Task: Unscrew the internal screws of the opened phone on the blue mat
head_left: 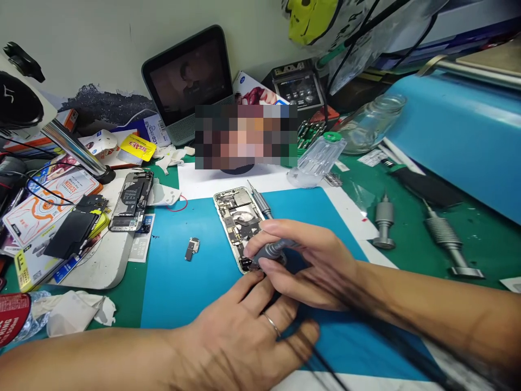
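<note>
On the blue mat (175,293) lies an opened phone (231,217); the right hand (330,252) pinches a grey tool (270,251) over its near end, while the left hand (244,331) sits at that edge, whether gripping I can't tell.

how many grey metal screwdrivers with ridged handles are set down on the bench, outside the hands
3: a slim screwdriver beside the opened white-framed phone, a shorter screwdriver and a longer screwdriver on the green mat at right. Others may be hidden behind clutter.
</note>
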{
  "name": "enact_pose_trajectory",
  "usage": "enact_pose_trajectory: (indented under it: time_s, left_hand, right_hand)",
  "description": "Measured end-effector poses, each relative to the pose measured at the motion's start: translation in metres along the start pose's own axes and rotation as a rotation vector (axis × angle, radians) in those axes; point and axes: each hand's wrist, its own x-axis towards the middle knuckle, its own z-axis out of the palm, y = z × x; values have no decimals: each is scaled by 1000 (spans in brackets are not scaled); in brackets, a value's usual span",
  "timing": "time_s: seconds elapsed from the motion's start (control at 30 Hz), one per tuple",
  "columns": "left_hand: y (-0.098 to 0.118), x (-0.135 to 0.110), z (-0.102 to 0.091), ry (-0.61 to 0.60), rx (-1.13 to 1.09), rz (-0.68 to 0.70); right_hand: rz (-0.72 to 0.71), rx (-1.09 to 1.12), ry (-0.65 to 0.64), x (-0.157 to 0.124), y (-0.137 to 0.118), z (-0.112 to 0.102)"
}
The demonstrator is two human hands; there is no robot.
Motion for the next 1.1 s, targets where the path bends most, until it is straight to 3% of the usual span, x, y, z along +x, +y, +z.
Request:
enact_pose_trajectory:
  time_s: [0.43, 0.7, 0.83, 0.97, 1.1]
  left_hand:
    - [2, 0, 11, 73, -62, -20]
    - [0, 0, 4, -3, -21, 6]
    - [-1, 0, 0, 48, -41, -6]
    - [-3, 0, -5, -32, 5, 14]
    - [0, 0, 6, 64, -49, -13]
  right_hand:
    - [-10, -20, 5, 0, -1, -1]
    - [-18, 12, -4, 0, 1, -1]
    - [-10, 6, -10, 0, 0, -1]
    - [-16, 10, -11, 0, -1, -2]
    - [-15, 10, -4, -1, -1, -2]
